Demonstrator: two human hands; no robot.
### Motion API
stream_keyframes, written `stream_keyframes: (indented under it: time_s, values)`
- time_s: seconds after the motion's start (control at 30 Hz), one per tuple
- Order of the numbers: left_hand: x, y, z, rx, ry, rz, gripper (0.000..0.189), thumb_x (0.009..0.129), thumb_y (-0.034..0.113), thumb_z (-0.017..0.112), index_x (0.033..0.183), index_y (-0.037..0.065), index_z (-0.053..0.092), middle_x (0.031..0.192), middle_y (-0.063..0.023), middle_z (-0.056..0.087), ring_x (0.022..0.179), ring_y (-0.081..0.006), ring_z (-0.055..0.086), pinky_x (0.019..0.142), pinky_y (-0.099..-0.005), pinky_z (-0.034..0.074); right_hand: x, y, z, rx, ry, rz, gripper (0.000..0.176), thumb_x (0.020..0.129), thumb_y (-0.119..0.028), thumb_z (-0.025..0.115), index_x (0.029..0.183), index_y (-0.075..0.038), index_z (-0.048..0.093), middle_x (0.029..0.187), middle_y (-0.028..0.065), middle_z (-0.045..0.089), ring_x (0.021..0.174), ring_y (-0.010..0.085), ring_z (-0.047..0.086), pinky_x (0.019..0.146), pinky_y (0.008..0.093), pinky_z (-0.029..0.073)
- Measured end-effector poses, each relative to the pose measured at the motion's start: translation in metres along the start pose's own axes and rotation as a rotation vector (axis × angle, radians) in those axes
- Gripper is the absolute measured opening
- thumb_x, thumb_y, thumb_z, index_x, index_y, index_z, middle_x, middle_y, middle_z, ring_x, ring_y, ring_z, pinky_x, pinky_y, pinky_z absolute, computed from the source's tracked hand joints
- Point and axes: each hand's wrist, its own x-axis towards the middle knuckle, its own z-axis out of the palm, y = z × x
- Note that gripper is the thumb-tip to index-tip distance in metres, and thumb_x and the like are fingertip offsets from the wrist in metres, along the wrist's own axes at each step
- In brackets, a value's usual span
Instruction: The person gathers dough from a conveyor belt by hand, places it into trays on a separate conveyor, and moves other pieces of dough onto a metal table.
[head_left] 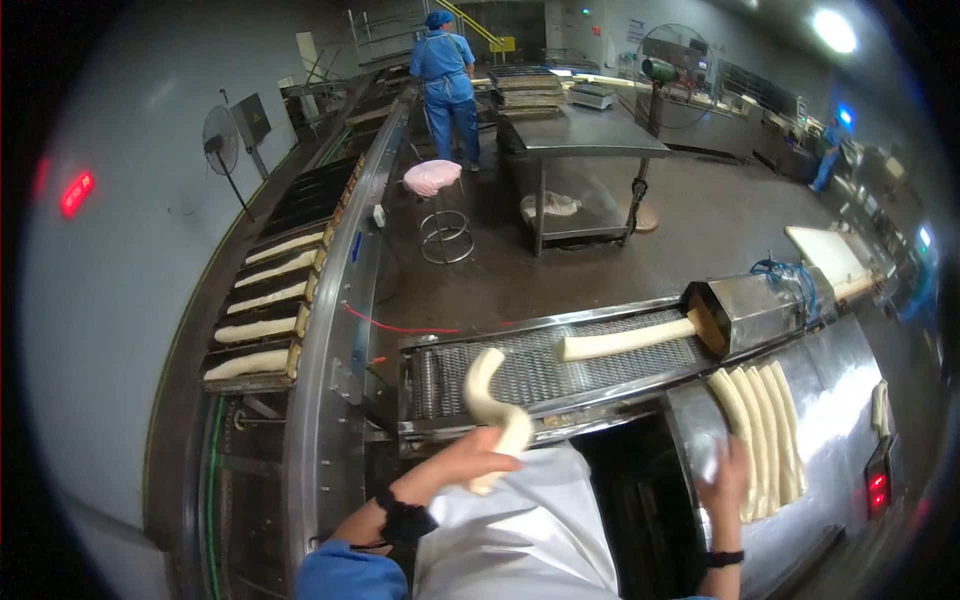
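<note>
A limp, S-curved dough rope [482,388] hangs from my left hand [468,462], whose fingers are closed round its lower part. That hand is in front of the near edge of the mesh conveyor [440,376], over my white apron. My right hand [727,482] is at the left side of several pale dough ropes [768,440] lying side by side on the steel table [836,400]. Its thumb and fingers look apart, slightly blurred, with nothing seen between them. Another dough rope [630,341] lies on the conveyor, its right end at the metal housing [765,312].
Along the left runs a line of dark baking pans [252,364], several holding dough. A pink-covered stool [433,178] and a steel worktable [585,133] stand beyond the conveyor. One person in blue [445,75] stands at the back, another [828,155] far right.
</note>
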Motion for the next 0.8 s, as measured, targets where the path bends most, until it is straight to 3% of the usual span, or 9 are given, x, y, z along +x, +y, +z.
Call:
stream_keyframes:
  time_s: [0.2,0.3,0.33,0.47,0.53,0.6,0.67,0.73,0.8]
  values:
    - [0.049,0.106,0.059,-0.363,-0.602,0.267,0.059,0.082,0.031,0.073,0.125,0.0,0.048,0.096,-0.0103,0.061,0.077,-0.014,0.063,0.066,-0.0256,0.054,0.06,-0.157,0.0,1.145,-0.258,-0.033,0.075,0.069,-0.012,0.08,0.135,-0.002,0.046,0.126,0.0188,0.056,0.115,0.0284,0.057,0.095,0.0348,0.047]
    - [0.059,0.144,0.06,-0.752,-0.718,0.282,0.067,0.088,0.049,0.063,0.129,0.0,0.047,0.101,-0.0152,0.065,0.079,-0.0177,0.065,0.07,-0.0281,0.054,0.07,-0.142,0.007,0.948,-0.123,0.07,0.046,0.072,-0.009,0.074,0.114,-0.001,0.059,0.103,0.0113,0.066,0.092,0.019,0.063,0.081,0.0313,0.051]
    - [0.064,0.152,0.063,-0.808,-0.638,0.338,0.075,0.091,0.056,0.055,0.136,-0.003,0.04,0.122,-0.0174,0.059,0.093,-0.0199,0.064,0.08,-0.0321,0.054,0.073,-0.133,-0.008,1.008,-0.096,0.169,0.037,0.072,-0.009,0.072,0.107,-0.001,0.062,0.096,0.0092,0.067,0.086,0.0168,0.063,0.078,0.0309,0.051]
    - [0.114,0.118,0.051,-0.887,-0.706,0.294,0.081,0.092,0.056,0.054,0.147,0.001,0.029,0.136,-0.0198,0.051,0.111,-0.024,0.059,0.093,-0.0357,0.05,0.063,-0.05,-0.044,0.967,-0.082,0.52,0.039,0.074,-0.011,0.068,0.11,0.003,0.063,0.094,0.0129,0.068,0.082,0.02,0.064,0.076,0.0339,0.05]
    - [0.124,0.096,0.039,-0.664,-0.253,0.317,0.073,0.095,0.046,0.055,0.148,0.003,0.027,0.141,-0.018,0.046,0.112,-0.0267,0.058,0.092,-0.0359,0.051,0.04,-0.019,-0.049,0.57,-0.062,0.631,0.054,0.073,-0.019,0.069,0.121,0.002,0.057,0.099,0.018,0.067,0.088,0.026,0.064,0.078,0.0367,0.051]
    - [0.134,0.066,0.016,-0.338,-0.069,0.29,0.071,0.095,0.034,0.059,0.148,0.002,0.026,0.141,-0.0183,0.045,0.12,-0.0286,0.053,0.098,-0.0391,0.048,0.012,0.004,-0.043,-0.012,-0.169,0.742,0.077,0.076,-0.033,0.073,0.139,-0.004,0.041,0.143,0.0273,0.039,0.13,0.0375,0.042,0.106,0.05,0.038]
    - [0.159,0.002,-0.004,-0.047,0.166,0.294,0.073,0.091,0.034,0.064,0.147,0.001,0.03,0.138,-0.0194,0.049,0.125,-0.0306,0.05,0.101,-0.044,0.044,-0.005,0.007,-0.051,-0.19,-0.363,0.769,0.085,0.078,-0.034,0.072,0.147,-0.008,0.029,0.154,0.0248,0.017,0.143,0.0408,0.017,0.116,0.0555,0.016]
    - [0.15,-0.008,-0.031,0.69,0.433,0.196,0.071,0.081,0.029,0.072,0.139,0.001,0.042,0.133,-0.0199,0.053,0.122,-0.0324,0.053,0.1,-0.0405,0.044,-0.027,0.017,-0.042,-0.2,-0.31,0.708,0.087,0.078,-0.033,0.071,0.149,-0.008,0.027,0.155,0.0233,0.016,0.144,0.04,0.013,0.117,0.0545,0.012]
    - [0.145,-0.036,-0.048,0.785,0.51,0.195,0.07,0.079,0.03,0.072,0.138,0.003,0.044,0.132,-0.0188,0.054,0.124,-0.0324,0.051,0.103,-0.0473,0.039,-0.039,0.02,-0.036,-0.207,-0.255,0.647,0.088,0.078,-0.032,0.07,0.15,-0.009,0.024,0.156,0.0217,0.015,0.145,0.0391,0.008,0.118,0.0535,0.007]
